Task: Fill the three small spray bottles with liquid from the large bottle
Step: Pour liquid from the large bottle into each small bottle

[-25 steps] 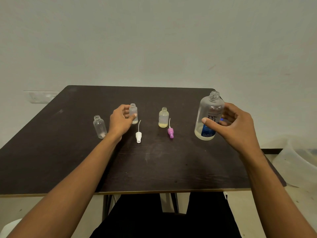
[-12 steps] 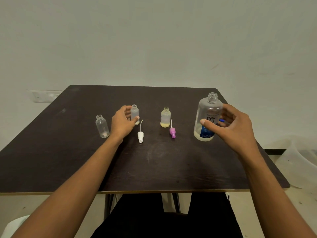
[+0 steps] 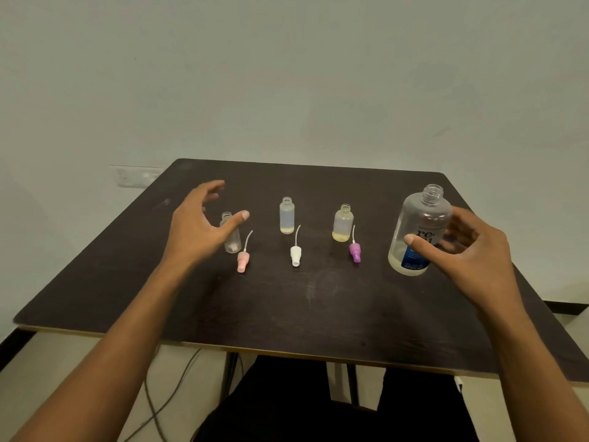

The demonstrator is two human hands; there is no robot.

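Large bottle stands uncapped at the right of the table, and I've got the right hand curled round it, thumb across the label. The left hand hovers open-fingered before the leftmost small spray bottle, half hiding it; whether they touch, I can't tell.

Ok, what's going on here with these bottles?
A person is at a dark table. The right hand curls round the uncapped large bottle, which holds only a little liquid. The open left hand hovers by the left small bottle without gripping it. The middle small bottle and right small bottle hold a little yellowish liquid. A pink spray top, white spray top and purple spray top lie beside the bottles.
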